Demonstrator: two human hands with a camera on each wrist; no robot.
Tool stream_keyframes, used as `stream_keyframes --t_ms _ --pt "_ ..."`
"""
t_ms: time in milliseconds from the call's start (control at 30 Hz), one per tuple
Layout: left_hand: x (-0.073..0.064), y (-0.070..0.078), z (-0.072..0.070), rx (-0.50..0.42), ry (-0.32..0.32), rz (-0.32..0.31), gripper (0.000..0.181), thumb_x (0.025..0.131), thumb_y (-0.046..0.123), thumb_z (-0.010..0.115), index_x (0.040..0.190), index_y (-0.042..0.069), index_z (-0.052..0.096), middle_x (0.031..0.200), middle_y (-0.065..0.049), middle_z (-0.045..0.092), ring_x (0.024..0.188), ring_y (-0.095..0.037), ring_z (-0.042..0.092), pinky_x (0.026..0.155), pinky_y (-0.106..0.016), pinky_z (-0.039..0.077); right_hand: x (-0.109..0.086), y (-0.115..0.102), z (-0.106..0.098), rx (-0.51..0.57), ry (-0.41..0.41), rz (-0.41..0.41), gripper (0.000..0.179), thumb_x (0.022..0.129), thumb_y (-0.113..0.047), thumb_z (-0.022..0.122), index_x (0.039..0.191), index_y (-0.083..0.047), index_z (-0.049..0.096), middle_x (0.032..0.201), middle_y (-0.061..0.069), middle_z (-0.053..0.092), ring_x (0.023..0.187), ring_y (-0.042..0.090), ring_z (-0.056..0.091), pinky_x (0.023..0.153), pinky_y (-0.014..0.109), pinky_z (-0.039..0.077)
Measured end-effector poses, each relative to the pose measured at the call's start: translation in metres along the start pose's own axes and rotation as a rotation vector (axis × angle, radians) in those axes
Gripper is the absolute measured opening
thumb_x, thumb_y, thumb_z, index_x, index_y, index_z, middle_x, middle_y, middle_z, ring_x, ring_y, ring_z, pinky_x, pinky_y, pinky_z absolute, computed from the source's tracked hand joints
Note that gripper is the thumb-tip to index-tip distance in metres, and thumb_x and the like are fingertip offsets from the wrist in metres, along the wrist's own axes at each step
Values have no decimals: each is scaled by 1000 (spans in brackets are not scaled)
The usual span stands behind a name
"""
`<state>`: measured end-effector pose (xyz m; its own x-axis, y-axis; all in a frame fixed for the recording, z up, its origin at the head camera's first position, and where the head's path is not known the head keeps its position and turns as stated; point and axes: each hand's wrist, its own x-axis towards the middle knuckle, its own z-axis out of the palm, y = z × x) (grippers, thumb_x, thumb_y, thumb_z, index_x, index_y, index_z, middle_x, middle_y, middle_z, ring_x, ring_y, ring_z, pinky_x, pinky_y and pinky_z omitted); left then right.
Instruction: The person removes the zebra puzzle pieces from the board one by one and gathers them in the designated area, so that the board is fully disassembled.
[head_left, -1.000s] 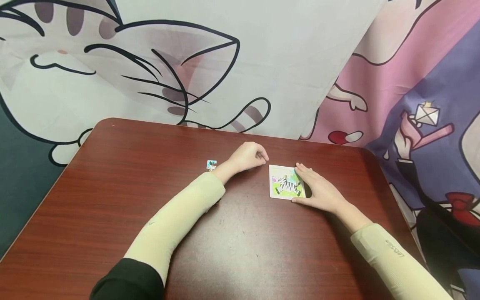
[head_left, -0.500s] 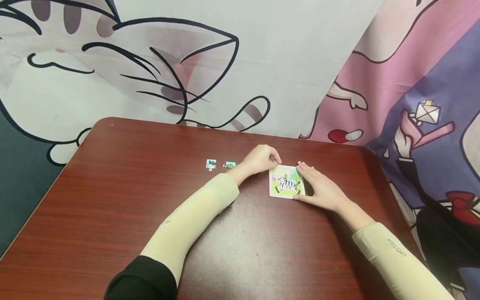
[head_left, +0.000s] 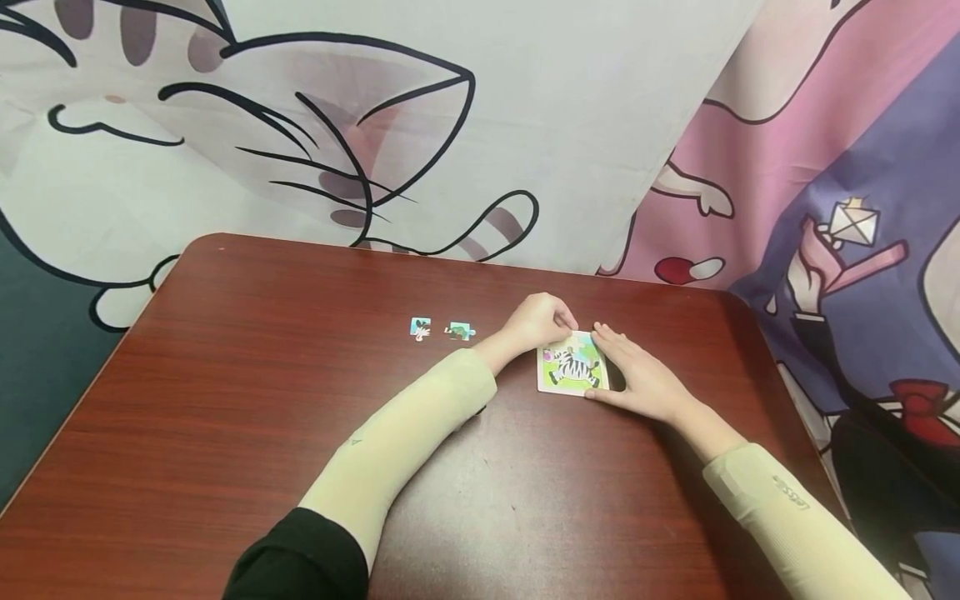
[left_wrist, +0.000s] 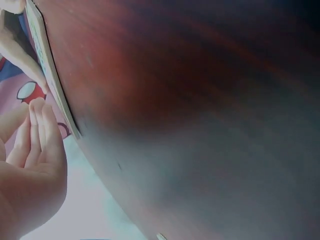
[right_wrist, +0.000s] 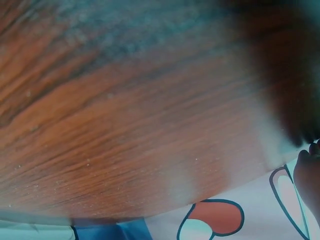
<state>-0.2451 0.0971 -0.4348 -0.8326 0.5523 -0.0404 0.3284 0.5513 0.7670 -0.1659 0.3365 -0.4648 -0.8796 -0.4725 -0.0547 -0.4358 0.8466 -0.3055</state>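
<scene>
A small zebra jigsaw puzzle (head_left: 573,375) in a pale square tray lies on the table, right of centre. My right hand (head_left: 641,375) holds its right side, fingers by the far corner and thumb at the near edge. Over the far edge, my left hand (head_left: 542,321) bends its fingers down, tips at the puzzle; the left wrist view has thumb and fingertips close together with no piece visible between them. To the left lie two loose jigsaw pieces: one with a zebra part (head_left: 421,328) and a greenish one (head_left: 460,331). The right wrist view shows mostly tabletop.
The brown wooden table (head_left: 225,417) reaches back to a wall cloth (head_left: 585,125) printed with cartoon figures. Its rounded far corners and back edge lie just beyond the puzzle and pieces.
My left hand has moved right, from beside the puzzle to its far edge. The greenish piece, earlier covered by that wrist, is now uncovered. My right hand keeps its place.
</scene>
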Motion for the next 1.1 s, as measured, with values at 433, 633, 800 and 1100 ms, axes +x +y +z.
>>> stream_keyframes --t_ms 433,633,800,1100 --pt "5 5 9 -23 0 -96 14 96 10 78 108 7 83 106 -7 83 97 -17 77 80 -18 54 0 1 2 8 2 0 104 87 -49 84 165 -3 33 174 16 29 162 37 29 131 53 25" --pt "6 4 11 -45 -13 -103 14 95 10 77 108 7 83 105 -7 84 96 -16 77 80 -16 53 0 2 2 9 6 -3 103 87 -49 84 165 -2 34 174 17 29 162 37 30 131 54 26" --pt "7 3 11 -70 -17 -118 16 94 9 79 109 7 84 104 -6 84 91 -13 77 74 -13 48 0 3 2 10 7 -5 103 88 -50 84 165 -3 34 174 17 29 161 37 30 131 55 26" --pt "7 5 11 -63 -22 -125 19 92 9 79 111 7 83 106 -5 84 98 -15 76 86 -17 52 -1 3 2 12 -6 9 104 88 -52 83 166 -5 33 175 16 28 162 37 29 130 56 27"
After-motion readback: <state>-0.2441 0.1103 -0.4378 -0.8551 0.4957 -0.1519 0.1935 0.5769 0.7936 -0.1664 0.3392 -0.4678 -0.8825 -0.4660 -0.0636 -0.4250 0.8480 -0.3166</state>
